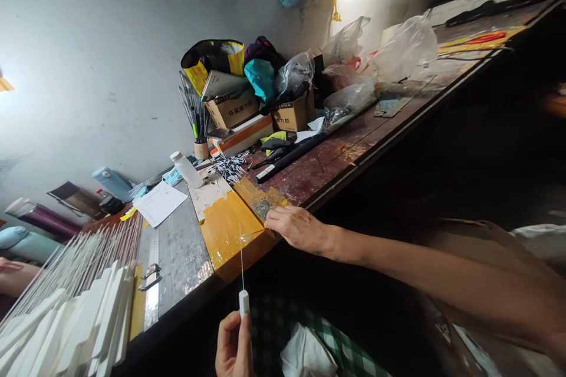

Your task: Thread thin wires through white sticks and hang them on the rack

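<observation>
Left hand [233, 344] pinches a white-handled needle [243, 301] upright (below the bench edge) — right hand [297, 228] lies flat on the yellow board [230, 230].

Left hand [233, 346] raised, fingers [245, 336] pinched closed, right arm outstretched, right hand [297, 228] palm down, fingers flat.

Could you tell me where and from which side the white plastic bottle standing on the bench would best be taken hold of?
The white bottle leans in this view, cap toward the wall. Probably best gripped around its straight body below the narrower cap, coming from the bench-edge side, where flat paper lies before it. The striped sticks crowd its right. The left hand holds a white-handled needle; the right hand rests on yellow tape.
</observation>
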### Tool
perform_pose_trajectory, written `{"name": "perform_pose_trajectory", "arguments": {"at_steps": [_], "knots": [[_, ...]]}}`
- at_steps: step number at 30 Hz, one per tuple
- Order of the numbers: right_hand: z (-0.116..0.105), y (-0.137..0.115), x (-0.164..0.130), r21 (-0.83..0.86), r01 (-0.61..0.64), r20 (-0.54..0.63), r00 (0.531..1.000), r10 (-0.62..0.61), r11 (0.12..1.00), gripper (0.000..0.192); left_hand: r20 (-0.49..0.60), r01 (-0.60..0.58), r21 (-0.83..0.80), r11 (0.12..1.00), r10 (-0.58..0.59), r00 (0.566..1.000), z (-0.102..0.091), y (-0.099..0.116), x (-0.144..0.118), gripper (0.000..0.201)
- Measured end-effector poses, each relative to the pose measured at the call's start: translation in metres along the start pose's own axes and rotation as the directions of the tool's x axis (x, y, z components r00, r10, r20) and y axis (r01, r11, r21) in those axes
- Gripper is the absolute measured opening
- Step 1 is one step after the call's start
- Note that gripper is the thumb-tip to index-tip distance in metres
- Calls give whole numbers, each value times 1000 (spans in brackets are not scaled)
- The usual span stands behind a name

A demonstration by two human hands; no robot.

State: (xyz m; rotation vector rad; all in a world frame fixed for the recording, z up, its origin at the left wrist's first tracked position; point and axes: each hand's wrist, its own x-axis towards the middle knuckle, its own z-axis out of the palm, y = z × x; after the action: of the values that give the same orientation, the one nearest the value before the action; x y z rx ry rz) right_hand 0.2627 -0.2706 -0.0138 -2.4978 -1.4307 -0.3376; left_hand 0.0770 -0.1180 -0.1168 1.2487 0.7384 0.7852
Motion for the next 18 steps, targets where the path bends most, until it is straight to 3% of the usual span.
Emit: {"name": "perform_pose_trajectory", "arguments": {"at_steps": [8, 14, 18], "knots": [[16, 6, 11, 76, -148, -74, 985, 154, 986, 25, 10, -26, 1, 1000, 26, 1000, -9, -16, 6, 43], [18, 26, 23, 102, -63, -129, 989, 76, 993, 24, 34, -36, 40, 999, 34, 999, -7, -4, 1, 39], [11, 22, 17, 91, -20, -182, 983, 37, 996, 13, 28, -56, 87, 995, 54, 998, -8, 2, -1, 42]]}}
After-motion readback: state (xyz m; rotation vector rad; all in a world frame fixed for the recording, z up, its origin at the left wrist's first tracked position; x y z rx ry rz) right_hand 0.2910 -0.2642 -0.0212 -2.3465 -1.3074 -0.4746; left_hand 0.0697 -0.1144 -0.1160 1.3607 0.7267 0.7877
